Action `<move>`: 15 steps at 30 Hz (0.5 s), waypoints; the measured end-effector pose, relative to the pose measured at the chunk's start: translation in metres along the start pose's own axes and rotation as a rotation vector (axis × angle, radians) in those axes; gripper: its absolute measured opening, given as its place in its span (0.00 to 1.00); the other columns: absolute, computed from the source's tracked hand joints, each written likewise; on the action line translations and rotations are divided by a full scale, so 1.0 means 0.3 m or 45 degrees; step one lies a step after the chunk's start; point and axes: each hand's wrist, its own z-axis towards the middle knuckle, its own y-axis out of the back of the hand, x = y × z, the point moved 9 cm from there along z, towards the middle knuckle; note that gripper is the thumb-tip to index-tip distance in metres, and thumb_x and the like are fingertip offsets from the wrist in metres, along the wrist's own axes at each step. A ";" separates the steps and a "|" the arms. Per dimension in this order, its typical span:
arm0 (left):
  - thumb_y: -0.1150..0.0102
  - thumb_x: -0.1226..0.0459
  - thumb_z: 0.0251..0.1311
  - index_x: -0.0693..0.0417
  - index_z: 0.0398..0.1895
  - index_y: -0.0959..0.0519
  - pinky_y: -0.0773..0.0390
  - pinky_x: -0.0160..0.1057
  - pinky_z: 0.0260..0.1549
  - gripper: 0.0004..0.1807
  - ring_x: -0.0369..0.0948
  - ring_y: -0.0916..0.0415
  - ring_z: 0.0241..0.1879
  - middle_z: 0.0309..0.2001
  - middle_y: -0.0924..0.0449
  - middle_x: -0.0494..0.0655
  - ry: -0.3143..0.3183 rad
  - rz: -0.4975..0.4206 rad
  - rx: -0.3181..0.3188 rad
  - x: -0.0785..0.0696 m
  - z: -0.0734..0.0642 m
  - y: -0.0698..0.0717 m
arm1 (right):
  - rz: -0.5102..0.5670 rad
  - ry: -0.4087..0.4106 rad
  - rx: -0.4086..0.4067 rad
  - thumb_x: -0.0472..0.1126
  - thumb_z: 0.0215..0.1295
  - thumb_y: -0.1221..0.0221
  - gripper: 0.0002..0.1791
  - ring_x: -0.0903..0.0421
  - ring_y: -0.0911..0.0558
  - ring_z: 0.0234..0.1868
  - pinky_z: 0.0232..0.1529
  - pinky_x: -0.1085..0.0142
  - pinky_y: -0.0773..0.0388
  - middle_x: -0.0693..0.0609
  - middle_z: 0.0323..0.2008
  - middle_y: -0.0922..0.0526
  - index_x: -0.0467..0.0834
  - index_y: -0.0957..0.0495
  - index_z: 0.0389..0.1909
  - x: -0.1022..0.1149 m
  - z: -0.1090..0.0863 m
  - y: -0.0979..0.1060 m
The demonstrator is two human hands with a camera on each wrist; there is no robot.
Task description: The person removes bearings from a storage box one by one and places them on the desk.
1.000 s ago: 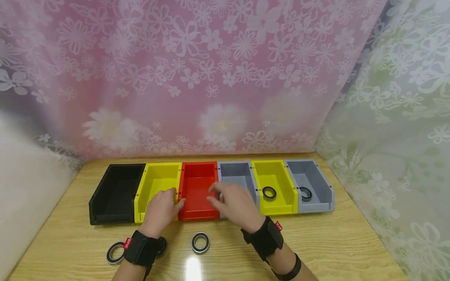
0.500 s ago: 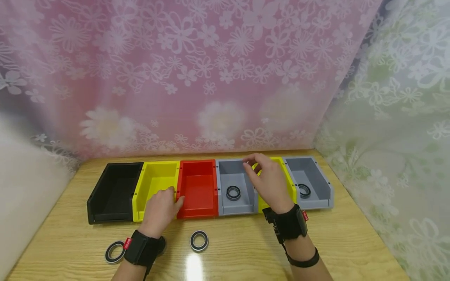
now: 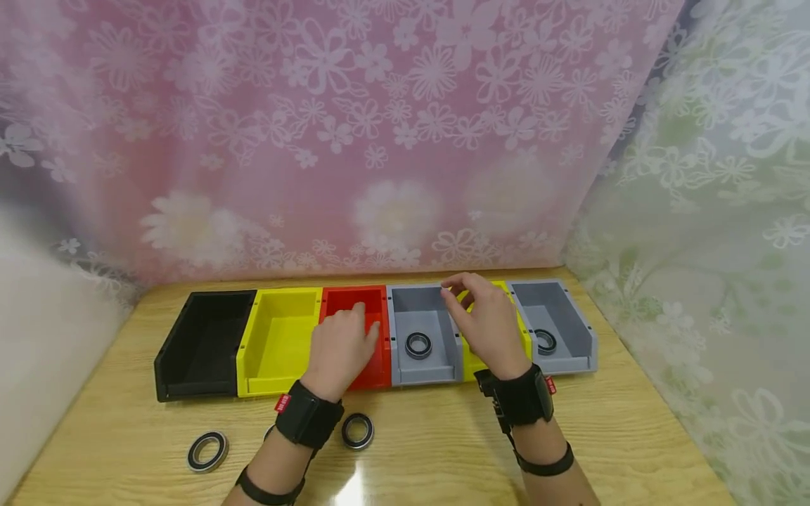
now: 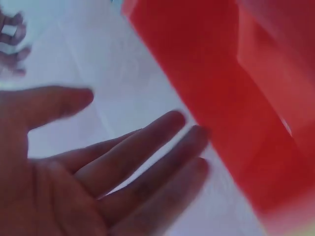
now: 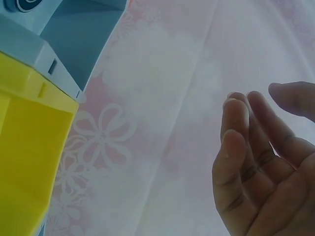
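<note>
My left hand [image 3: 338, 351] hovers over the front of the red bin [image 3: 378, 365], its fingers relaxed and holding nothing. In the left wrist view the left fingers [image 4: 133, 162] extend beside the red wall. My right hand [image 3: 492, 330] is raised above the right yellow bin [image 3: 471, 369], with loosely bent fingers and nothing between them. A black-and-silver ball bearing [image 3: 409, 346] lies in the middle grey bin [image 3: 420, 374]. Two more bearings rest on the table, one in front of the red bin [image 3: 346, 432] and one at left [image 3: 193, 457]; another is mostly hidden behind the left wrist.
The bins stand side by side in a row: a black bin [image 3: 196, 390] and a yellow bin [image 3: 272, 386] at left, a grey bin [image 3: 582, 362] with a bearing [image 3: 553, 342] at far right. Behind the wooden table [image 3: 436, 450] hangs a pink flowered curtain [image 3: 380, 140].
The right hand has moved right, away from the middle grey bin, where a bearing now shows. More recently the left hand has shifted from the left yellow bin rightward over the red bin.
</note>
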 end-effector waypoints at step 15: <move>0.25 0.57 0.56 0.54 0.11 0.28 0.32 0.37 0.13 0.24 0.43 0.36 0.12 0.11 0.41 0.44 0.081 0.092 0.145 -0.088 0.042 -0.170 | -0.104 0.003 0.014 0.45 0.70 0.33 0.09 0.57 0.24 0.27 0.26 0.64 0.26 0.51 0.34 0.16 0.45 0.15 0.45 0.011 -0.001 -0.012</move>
